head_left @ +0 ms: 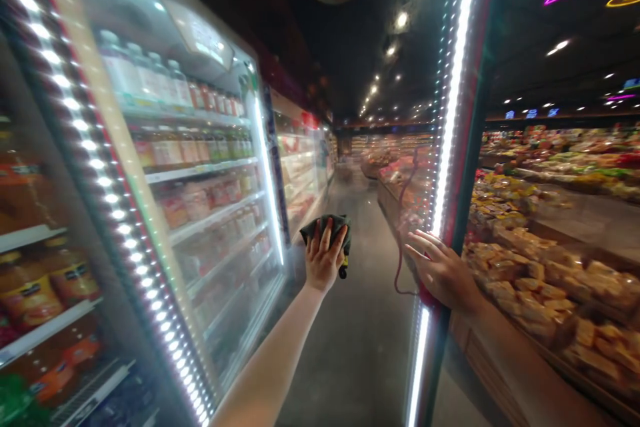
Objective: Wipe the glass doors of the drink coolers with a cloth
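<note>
Left hand [325,260] clamped around a crumpled dark green cloth [335,225], raised over the aisle — right hand [443,272] open, fingers spread, just beside the slim black LED-lit frame [456,167] of a glass refrigerator door, colourful plastic drink bottles [170,147] shelved behind glass.

Left hand [325,260] raised, curled closed, left forearm [270,360] reaching forward, right hand [440,272] open and spread, right forearm [525,367] angled inward

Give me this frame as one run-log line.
left hand: holds dark cloth near glass cooler door | right hand: open on LED-lit door frame
</note>
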`<state>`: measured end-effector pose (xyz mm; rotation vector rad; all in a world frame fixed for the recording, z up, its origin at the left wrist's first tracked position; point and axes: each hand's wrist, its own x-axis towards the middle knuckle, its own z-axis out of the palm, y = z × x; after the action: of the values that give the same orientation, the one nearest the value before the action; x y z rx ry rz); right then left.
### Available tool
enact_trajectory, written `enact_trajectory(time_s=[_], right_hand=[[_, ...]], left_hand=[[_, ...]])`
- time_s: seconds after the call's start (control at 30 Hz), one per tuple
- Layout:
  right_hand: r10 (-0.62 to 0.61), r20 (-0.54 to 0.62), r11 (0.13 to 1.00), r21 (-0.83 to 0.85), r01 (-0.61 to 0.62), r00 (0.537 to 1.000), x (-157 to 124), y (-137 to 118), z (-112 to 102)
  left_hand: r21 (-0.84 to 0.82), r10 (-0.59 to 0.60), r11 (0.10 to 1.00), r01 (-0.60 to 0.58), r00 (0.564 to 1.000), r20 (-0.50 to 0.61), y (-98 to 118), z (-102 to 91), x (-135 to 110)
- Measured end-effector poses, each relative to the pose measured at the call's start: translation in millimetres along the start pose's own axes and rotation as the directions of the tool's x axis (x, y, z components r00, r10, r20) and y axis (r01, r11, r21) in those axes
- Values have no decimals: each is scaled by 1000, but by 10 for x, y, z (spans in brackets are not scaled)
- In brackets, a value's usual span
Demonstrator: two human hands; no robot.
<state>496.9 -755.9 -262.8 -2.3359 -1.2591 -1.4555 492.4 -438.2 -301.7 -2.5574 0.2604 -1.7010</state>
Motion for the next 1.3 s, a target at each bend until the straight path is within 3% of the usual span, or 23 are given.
enact_trajectory(time_s=[0.13,0.27,0.33,0.4,0.5,0.6,0.7,0.77,0.83,0.93,1.03,1.13,1.23,1.3], right_hand=[[20,-37,997,70,-17,999,-60,-175,132],[37,-59,987,155,-28,998,123,-343,269],[36,-76,980,196,-20,996,248,-413,327],[33,-101,974,225,-9,994,332,-472,379],[40,-113,970,245,-11,993,344,-540,451],[64,-99,967,253,-37,993,295,-604,508],[89,-102,963,262,-60,991,319,-679,550],[93,-108,960,272,-61,990,406,-734,574],[87,-105,959,278,-55,991,534,-789,594],[81,-101,960,274,-51,992,726,-859,617],[86,-115,961,271,-52,990,829,-911,634],[104,-123,962,265,-69,987,815,-966,656],[118,-114,962,259,-85,987,748,-1046,681],[117,-97,963,254,-89,988,728,-1112,696]], left_hand=[[-5,35,999,-34,999,41,168,124,-435],[3,165,986,-166,983,81,277,168,-328],[0,243,970,-244,965,94,139,112,-161],[3,234,972,-236,968,90,-108,15,-49],[19,21,1000,-22,999,39,-512,-120,-122],[0,-129,992,129,991,16,-721,-139,-431],[-22,-54,998,56,996,66,-682,-55,-687],[-24,44,999,-42,996,76,-623,-1,-703],[-20,136,991,-135,989,63,-641,8,-591],[-36,227,974,-225,972,61,-900,-88,-320],[-40,148,988,-146,988,42,-1312,-239,-162],[-18,-50,999,50,998,-26,-1565,-300,-275],[-15,-174,985,173,982,-78,-1497,-214,-562],[-15,-127,992,126,989,-78,-1348,-131,-707]])
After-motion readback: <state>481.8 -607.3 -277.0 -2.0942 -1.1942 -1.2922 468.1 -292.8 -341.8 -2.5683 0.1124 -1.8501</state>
